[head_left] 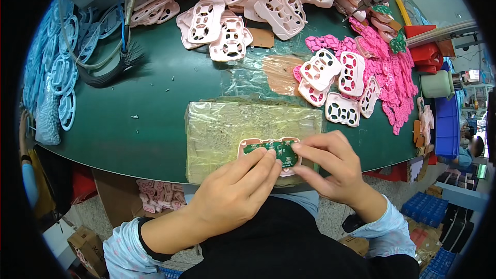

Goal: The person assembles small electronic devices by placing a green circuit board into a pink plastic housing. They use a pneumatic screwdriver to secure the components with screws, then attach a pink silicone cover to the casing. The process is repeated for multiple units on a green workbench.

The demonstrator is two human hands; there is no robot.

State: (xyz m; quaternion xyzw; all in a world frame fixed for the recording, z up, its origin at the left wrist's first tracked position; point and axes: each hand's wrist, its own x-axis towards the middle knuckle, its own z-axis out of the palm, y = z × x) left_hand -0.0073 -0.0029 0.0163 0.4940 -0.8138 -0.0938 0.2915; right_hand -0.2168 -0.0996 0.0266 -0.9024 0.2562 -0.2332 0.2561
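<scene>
While my left hand (225, 194) lies across the lower left of the green circuit board (285, 156), its fingers together and their tips on or just over it, I cannot tell whether the hidden thumb grips anything. My right hand (338, 168) has its thumb and forefinger apart at the right end of the pink shell (268, 140) around the board; whether they pinch it, I cannot tell either.

As I judge it, I am settling the board into the shell. That goes best with light, even pressure near the edges, fingertips off the small components, the shell kept flat, and a look round the rim for any corner riding high.

The board lies partly under my left fingers and just left of my right fingertips, ringed by the shell's rim, whose far edge shows beyond my fingers. Both sit on the near part of a film-wrapped yellowish block (217, 129) on the green surface (155, 134).

Farther out, bright pink pieces (395, 82) lie heaped to the right, pale pink shells (281, 15) are piled ahead, and blue parts (64, 75) hug the left edge.
</scene>
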